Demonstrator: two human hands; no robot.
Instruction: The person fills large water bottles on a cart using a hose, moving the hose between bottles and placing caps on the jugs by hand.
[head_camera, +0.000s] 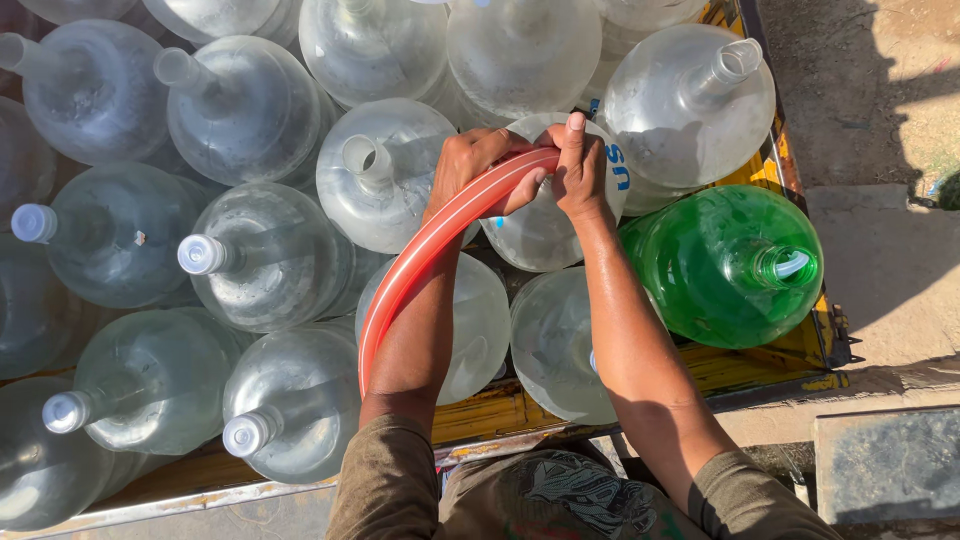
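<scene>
An orange hose is gripped by the left hand and pinched at its end by the right hand, over a clear bottle near the cart's yellow right edge. If the grip slackens, the hose could spring away.

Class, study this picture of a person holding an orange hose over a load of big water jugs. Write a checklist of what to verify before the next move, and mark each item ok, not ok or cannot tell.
1. Both hands on the hose: ok. Left hand and right hand grip its end.
2. Hose end over a jug mouth: cannot tell; the hands hide it.
3. Jug under the hands uncapped: cannot tell.
4. Nearby open jug uncapped: ok, its neck shows open.
5. Green jug capped: ok.
6. Hose free of kinks: ok where visible; it curves smoothly, but its lower end is hidden.
</scene>
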